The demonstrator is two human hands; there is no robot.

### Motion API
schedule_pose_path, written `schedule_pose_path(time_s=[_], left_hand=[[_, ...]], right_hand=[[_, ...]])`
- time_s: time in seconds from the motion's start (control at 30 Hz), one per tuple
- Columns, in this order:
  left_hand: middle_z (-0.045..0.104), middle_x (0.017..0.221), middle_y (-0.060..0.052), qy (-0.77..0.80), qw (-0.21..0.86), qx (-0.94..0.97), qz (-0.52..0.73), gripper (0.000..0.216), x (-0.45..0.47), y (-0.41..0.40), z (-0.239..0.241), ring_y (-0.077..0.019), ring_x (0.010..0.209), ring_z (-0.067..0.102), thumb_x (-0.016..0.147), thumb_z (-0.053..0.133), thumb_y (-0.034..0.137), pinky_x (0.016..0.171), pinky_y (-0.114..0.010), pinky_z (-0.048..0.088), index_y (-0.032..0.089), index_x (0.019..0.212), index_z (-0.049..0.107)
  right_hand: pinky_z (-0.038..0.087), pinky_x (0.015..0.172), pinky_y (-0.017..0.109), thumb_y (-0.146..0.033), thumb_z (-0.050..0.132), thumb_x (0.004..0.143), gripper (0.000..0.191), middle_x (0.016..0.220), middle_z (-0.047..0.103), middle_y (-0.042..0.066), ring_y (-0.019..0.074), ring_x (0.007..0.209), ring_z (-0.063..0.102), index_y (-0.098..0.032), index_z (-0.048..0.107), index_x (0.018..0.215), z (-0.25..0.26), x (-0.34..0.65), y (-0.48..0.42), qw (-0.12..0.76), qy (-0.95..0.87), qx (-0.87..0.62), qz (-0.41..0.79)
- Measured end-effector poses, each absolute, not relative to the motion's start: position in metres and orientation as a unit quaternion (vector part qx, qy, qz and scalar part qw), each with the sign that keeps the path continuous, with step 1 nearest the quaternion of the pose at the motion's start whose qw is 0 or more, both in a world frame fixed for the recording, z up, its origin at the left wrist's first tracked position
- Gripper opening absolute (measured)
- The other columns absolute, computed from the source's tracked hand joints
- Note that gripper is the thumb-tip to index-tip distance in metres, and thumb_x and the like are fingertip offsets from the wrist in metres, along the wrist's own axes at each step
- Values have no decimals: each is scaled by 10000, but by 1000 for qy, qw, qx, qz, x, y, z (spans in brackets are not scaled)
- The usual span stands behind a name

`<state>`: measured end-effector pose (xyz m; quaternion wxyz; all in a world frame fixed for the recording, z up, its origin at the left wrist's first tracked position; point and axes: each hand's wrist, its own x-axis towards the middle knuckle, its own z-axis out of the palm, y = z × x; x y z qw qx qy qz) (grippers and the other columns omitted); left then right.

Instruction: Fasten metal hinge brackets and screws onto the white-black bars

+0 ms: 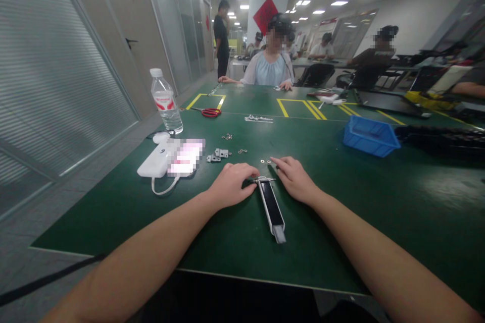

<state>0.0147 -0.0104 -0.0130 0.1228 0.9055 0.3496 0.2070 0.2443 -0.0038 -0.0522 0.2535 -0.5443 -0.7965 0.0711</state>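
"Left grip (235, 184) first: how far open?"
"Thumb and fingers curve in close at the left end of a thin rod (268, 179); whether they pinch it, I can't tell."
"And the right grip (296, 179)?"
"Loosely open, nothing visible in it, index fingertip just beside two small rings (269, 162)."
"Where's the white-framed device (272, 203)?"
"Flat on the green surface (242, 252), slanting between both hands, with the rod across its far end and a grey tab (280, 235) at its near end."
"Metal brackets (219, 155)?"
"Beyond the left grip, slightly to its left."
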Motion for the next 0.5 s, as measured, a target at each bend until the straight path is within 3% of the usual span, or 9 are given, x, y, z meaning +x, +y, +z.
schedule_pose_path(time_s=[0.27,0.5], left_hand=[[644,981,-26,350,121,905,211,168,13,-10,-13,-192,948,582,820,549,219,836,-344,389,204,984,583],[641,957,-16,370,113,900,200,121,12,-10,-11,-192,945,581,825,551,243,819,-352,373,205,922,611]], right_hand=[[418,886,448,-234,393,904,364,1105,521,148,269,1011,474,-187,589,1208,-45,239,-9,215,-798,-559,63],[405,897,397,-181,494,843,114,970,562,92,226,969,505,-179,601,880,-36,240,-12,257,-795,-542,87]])
